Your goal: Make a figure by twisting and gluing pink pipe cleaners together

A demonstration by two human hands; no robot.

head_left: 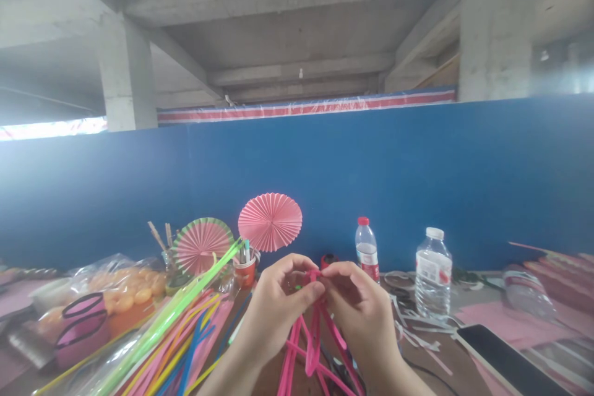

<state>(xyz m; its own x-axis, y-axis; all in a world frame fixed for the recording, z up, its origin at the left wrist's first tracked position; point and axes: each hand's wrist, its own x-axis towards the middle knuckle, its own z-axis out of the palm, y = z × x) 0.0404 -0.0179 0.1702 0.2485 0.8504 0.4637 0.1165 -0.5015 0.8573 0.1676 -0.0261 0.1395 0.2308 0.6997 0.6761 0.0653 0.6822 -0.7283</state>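
Head view: a blue wall runs across the back and stops any long reach forward. The worktop in front of it is crowded, so there is not much open room on either side. The best room to move seems to be up in the air above the hands.

A big heap of sticks lies close by the left arm. If that arm swings out, it could push the heap and make it slide.

The left hand and right hand are close together. Each grip pinches the top of the same pink strips, which hang in loops between the arms. Those loose loops could cross and get tangled.

On the right, the phone lies flat, and the big bottle stands upright. A wide swing of the right hand could tip the bottle.

Smallest is the bunched top, right at the fingertips. It could slip or come undone if one grip lets go too soon. Fingers hide part of it, so I cannot tell how tight it is.
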